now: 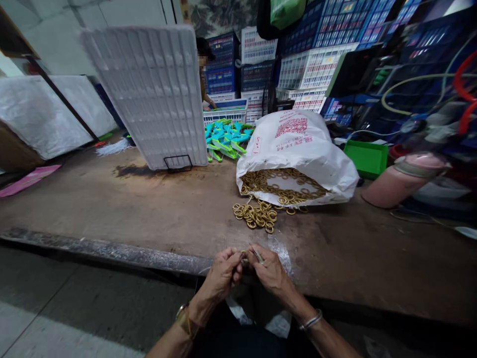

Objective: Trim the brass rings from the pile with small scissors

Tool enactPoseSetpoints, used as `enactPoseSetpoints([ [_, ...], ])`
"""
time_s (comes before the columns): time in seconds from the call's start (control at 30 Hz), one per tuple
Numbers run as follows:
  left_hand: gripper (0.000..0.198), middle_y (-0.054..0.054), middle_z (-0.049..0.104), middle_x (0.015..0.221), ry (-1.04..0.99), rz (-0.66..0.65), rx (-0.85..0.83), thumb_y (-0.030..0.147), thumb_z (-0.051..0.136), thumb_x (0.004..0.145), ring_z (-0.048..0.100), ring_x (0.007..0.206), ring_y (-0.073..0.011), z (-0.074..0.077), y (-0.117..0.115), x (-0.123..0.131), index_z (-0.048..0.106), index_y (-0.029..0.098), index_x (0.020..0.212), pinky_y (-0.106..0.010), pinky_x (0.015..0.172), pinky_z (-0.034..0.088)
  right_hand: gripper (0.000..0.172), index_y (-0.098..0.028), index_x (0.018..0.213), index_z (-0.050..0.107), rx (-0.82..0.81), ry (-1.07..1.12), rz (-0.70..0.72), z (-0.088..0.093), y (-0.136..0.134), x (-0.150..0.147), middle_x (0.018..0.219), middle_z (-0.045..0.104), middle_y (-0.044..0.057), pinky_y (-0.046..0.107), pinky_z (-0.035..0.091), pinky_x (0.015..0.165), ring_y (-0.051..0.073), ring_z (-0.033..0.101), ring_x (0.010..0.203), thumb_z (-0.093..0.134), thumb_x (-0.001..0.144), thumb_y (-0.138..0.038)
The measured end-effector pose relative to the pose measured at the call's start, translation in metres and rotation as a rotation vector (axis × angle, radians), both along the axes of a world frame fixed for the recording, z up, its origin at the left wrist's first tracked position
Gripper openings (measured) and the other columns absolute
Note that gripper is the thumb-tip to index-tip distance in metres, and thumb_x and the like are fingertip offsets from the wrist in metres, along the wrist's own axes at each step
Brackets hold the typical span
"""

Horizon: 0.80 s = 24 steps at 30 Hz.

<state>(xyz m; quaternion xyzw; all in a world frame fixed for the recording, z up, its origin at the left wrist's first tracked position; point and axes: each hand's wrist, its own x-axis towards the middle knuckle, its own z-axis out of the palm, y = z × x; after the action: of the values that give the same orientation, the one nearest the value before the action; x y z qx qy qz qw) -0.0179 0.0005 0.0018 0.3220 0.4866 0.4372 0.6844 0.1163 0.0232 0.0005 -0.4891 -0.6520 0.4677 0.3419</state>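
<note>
The left hand and right hand met at the near edge of the counter, both pinched closed on a small item too obscured to identify, while loose brass-coloured rings lay ahead outside the open sack, apparently for easy reach.

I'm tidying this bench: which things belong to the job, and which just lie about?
Apparently in use:
small item, unclear, between left hand and right hand
loose gold rings
white sack

Probably just lying about:
pink bottle
green tray
pink sheet
</note>
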Motion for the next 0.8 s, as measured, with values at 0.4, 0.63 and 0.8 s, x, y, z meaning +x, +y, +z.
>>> enactPoseSetpoints([
  [0.4,0.032,0.004,0.048,0.052,0.214,-0.007,0.138,0.045,0.053,0.072,0.035,0.035,-0.0027,0.005,-0.003,0.006,0.053,0.014,0.068,-0.016,0.035,0.025,0.034,-0.019,0.06,0.041,-0.442,0.321,-0.046,-0.016,0.002,-0.004,0.041,0.038,-0.009,0.016,0.017,0.031,0.002,0.023,0.03,0.044,0.075,-0.049],
  [0.63,0.034,0.004,0.047,0.053,0.071,-0.076,0.089,0.048,0.051,0.074,0.036,0.036,-0.003,-0.001,-0.003,0.002,0.05,0.015,0.069,-0.015,0.035,0.025,0.029,-0.018,0.061,0.048,-0.211,0.134,-0.074,-0.01,0.005,-0.007,0.046,0.048,-0.004,0.019,0.033,0.044,0.008,0.043,0.043,0.046,0.073,-0.045],
  [0.8,0.032,0.004,0.048,0.055,0.007,-0.044,0.098,0.047,0.051,0.074,0.035,0.037,-0.0021,-0.002,-0.004,0.002,0.05,0.015,0.071,-0.015,0.035,0.025,0.031,-0.018,0.057,0.047,-0.164,0.114,-0.049,-0.007,0.007,-0.006,0.048,0.051,-0.002,0.021,0.036,0.049,0.01,0.047,0.047,0.041,0.075,-0.043],
])
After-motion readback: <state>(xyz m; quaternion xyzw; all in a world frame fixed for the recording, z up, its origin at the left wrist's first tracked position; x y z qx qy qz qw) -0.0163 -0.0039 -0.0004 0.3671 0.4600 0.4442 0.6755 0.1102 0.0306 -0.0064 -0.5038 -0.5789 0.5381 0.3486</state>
